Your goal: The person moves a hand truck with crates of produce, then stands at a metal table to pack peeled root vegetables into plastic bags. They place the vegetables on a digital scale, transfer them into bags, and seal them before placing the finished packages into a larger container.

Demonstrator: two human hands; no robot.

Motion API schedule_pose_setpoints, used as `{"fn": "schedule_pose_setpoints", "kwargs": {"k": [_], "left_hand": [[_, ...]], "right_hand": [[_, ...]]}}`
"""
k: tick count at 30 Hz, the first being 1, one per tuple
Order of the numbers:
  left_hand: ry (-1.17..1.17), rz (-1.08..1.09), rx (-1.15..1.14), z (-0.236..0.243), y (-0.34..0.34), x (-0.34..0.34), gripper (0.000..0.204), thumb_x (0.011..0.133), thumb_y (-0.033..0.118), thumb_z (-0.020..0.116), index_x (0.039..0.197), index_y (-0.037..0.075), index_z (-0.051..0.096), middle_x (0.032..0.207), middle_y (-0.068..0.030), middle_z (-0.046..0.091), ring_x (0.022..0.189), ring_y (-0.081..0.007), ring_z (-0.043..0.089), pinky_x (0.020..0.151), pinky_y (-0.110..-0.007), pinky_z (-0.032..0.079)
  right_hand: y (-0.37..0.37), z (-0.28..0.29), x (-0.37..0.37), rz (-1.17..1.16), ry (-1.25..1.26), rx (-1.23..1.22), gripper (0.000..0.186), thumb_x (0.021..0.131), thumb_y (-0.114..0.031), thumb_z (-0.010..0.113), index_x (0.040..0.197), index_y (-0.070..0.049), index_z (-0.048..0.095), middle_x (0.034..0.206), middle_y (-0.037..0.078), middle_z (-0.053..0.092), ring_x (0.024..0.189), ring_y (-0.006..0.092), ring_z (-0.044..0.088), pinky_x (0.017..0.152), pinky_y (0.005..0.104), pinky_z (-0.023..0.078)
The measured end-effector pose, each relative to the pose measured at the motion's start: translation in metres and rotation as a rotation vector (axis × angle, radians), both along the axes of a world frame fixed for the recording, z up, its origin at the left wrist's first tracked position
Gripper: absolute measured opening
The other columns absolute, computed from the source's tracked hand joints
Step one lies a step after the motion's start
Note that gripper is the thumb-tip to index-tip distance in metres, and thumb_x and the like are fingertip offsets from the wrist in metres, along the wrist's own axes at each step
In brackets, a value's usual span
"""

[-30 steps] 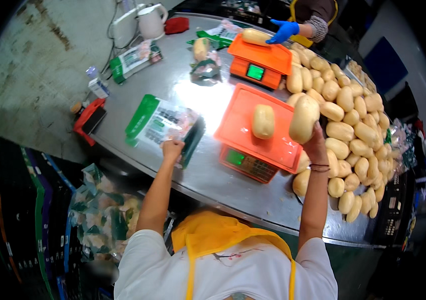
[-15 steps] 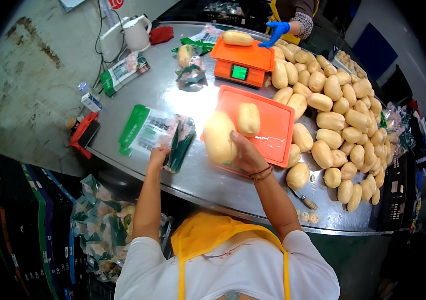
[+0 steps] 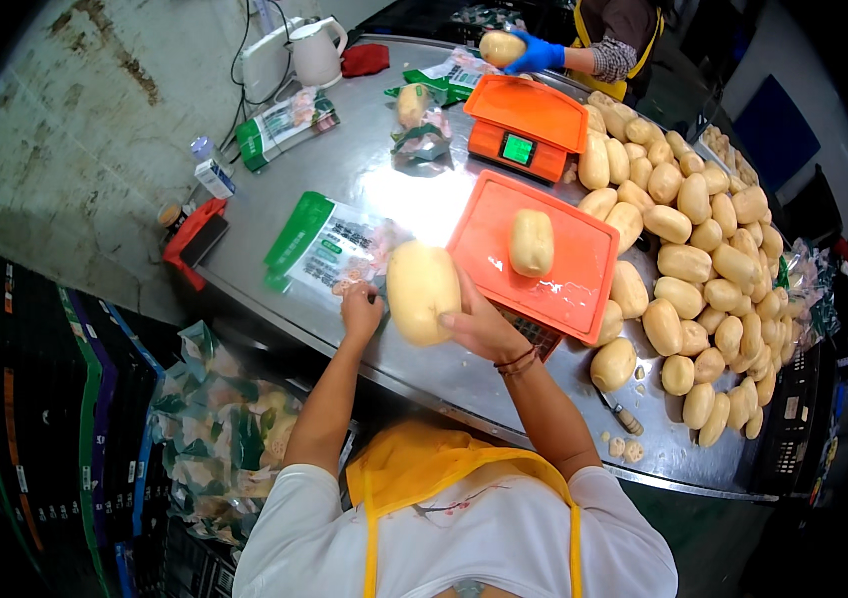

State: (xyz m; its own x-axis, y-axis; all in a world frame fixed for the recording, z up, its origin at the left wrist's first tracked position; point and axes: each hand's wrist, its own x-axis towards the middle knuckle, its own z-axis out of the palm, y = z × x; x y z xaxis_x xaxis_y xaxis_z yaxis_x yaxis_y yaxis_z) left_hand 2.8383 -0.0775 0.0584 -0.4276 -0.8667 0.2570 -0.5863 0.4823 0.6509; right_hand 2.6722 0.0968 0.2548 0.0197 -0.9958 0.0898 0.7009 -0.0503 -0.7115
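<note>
In my right hand is a thick, pale lotus root section, held up over the table's near edge. My left hand is closed at the mouth end of a green and white plastic bag, which lies flat on the steel table. The lotus root partly covers that end of the bag. Beside my right hand, another lotus root section rests on an orange tray. Behind the tray stands an orange scale with a lit green display.
A large pile of lotus roots covers the table's right side, with a knife near the front edge. Across the table, a co-worker's blue-gloved hand holds a lotus root. Filled bags and a white kettle stand far left.
My right hand has brought the lotus root left, toward the bag's mouth. The co-worker has lifted the lotus root off the scale. The whole view has shifted slightly.
</note>
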Motion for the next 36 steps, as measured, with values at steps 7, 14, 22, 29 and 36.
{"fn": "schedule_pose_setpoints", "kwargs": {"k": [7, 14, 22, 29, 36], "left_hand": [[0.123, 0.128, 0.205, 0.012, -0.001, -0.004, 0.012, 0.07, 0.013, 0.059, 0.073, 0.002, 0.058, 0.075, -0.0125, 0.059, 0.072, -0.0288, 0.057, 0.067, -0.037, 0.045], [0.077, 0.212, 0.1, 0.046, 0.008, 0.001, 0.012, 0.073, 0.014, 0.06, 0.076, 0.004, 0.054, 0.074, -0.0115, 0.057, 0.07, -0.0282, 0.056, 0.064, -0.038, 0.044], [-0.06, 0.152, -0.107, 0.032, 0.029, -0.004, 0.008, 0.069, 0.006, 0.058, 0.074, 0.006, 0.052, 0.079, -0.0105, 0.052, 0.079, -0.0297, 0.05, 0.069, -0.039, 0.041], [0.197, 0.2, 0.015, 0.035, 0.024, -0.001, 0.006, 0.07, 0.01, 0.058, 0.07, 0.004, 0.056, 0.078, -0.012, 0.054, 0.076, -0.032, 0.053, 0.065, -0.039, 0.042], [0.146, 0.249, -0.018, 0.056, 0.018, -0.005, 0.014, 0.07, 0.016, 0.061, 0.072, 0.004, 0.055, 0.076, -0.0127, 0.056, 0.071, -0.0329, 0.054, 0.061, -0.04, 0.042]], "right_hand": [[-0.008, -0.003, 0.011, 0.018, -0.133, 0.033, 0.071, 0.082, -0.026, 0.056, 0.136, -0.007, 0.015, 0.132, 0.009, 0.032, 0.121, 0.0215, 0.034, 0.099, 0.0371, 0.031], [-0.034, 0.007, 0.017, 0.213, -0.663, 0.111, 0.051, 0.088, -0.037, 0.041, 0.128, -0.006, 0.034, 0.123, 0.011, 0.044, 0.104, 0.0262, 0.048, 0.088, 0.036, 0.041], [-0.057, -0.027, 0.024, 0.626, -1.094, 0.038, 0.056, 0.085, -0.045, 0.042, 0.126, -0.007, 0.038, 0.117, 0.017, 0.045, 0.094, 0.0266, 0.053, 0.082, 0.0388, 0.046], [-0.06, -0.012, 0.037, 0.077, -0.162, 0.132, 0.06, 0.086, -0.044, 0.045, 0.132, -0.01, 0.027, 0.129, 0.01, 0.039, 0.117, 0.0232, 0.04, 0.098, 0.0408, 0.032], [-0.079, -0.017, 0.04, 0.148, -0.427, 0.144, 0.055, 0.087, -0.041, 0.044, 0.131, -0.011, 0.029, 0.129, 0.009, 0.039, 0.117, 0.0233, 0.041, 0.096, 0.0426, 0.035]]}}
